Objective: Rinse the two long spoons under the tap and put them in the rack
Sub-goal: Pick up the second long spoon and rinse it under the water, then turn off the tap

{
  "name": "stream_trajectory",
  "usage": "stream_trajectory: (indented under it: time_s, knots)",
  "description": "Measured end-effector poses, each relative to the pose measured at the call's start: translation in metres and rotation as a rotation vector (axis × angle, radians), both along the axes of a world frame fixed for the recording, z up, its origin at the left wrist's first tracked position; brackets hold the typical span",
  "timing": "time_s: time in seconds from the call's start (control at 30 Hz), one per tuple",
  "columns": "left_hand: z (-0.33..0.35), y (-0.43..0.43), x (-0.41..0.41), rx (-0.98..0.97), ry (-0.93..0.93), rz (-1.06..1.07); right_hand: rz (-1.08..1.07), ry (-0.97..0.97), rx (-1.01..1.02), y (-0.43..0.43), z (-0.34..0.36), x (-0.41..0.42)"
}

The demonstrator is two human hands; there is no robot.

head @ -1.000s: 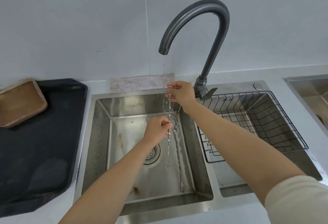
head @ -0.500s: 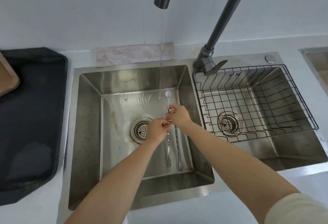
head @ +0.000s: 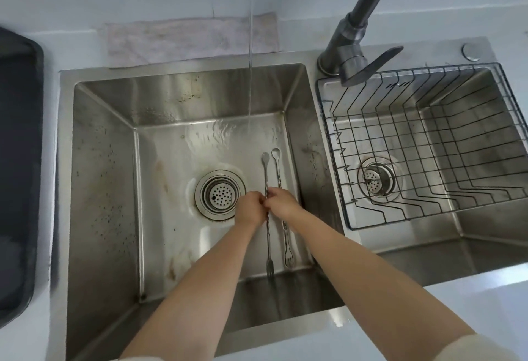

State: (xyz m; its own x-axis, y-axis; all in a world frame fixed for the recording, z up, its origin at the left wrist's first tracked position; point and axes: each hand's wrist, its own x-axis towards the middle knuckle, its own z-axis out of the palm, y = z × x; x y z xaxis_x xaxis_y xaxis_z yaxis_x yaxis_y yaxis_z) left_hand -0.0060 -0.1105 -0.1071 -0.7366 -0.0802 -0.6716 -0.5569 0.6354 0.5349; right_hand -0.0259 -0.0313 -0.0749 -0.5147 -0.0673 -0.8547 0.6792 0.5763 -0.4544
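Two bare forearms reach down into the left sink basin (head: 100, 189). Low over its floor, the left hand (head: 250, 209) and right hand (head: 283, 204) meet, fingers curled around the middle of one long spoon (head: 268, 243), fork end nearest. The second long spoon (head: 285, 242) lies on the basin floor just right of it, partly under the right hand. A drain strainer (head: 220, 195) sits to the left. Farther back, a thin water stream (head: 250, 74) strikes the floor. The wire rack (head: 428, 143) fills the right basin, the tap (head: 351, 43) behind.

Grey cloth (head: 188, 39) behind sink (head: 100, 189), black tray (head: 17, 160) left
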Motion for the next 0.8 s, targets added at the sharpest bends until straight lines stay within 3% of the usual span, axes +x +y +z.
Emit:
stream_trajectory:
  time_s: [0.4,0.57,0.7,0.8]
  knots:
    - [0.017,0.0,0.008,-0.087,0.091,0.014,-0.062,0.016,-0.037,0.003,0.03,0.0]
    - [0.062,0.002,0.004,-0.025,0.263,-0.016,-0.232,0.123,-0.185,0.014,0.083,-0.009]
    - [0.104,0.014,0.001,-0.064,0.514,-0.198,-0.511,0.25,-0.421,0.041,0.139,-0.026]
    - [0.12,0.033,0.003,-0.152,0.501,-0.431,-0.693,0.332,-0.583,0.062,0.177,-0.046]
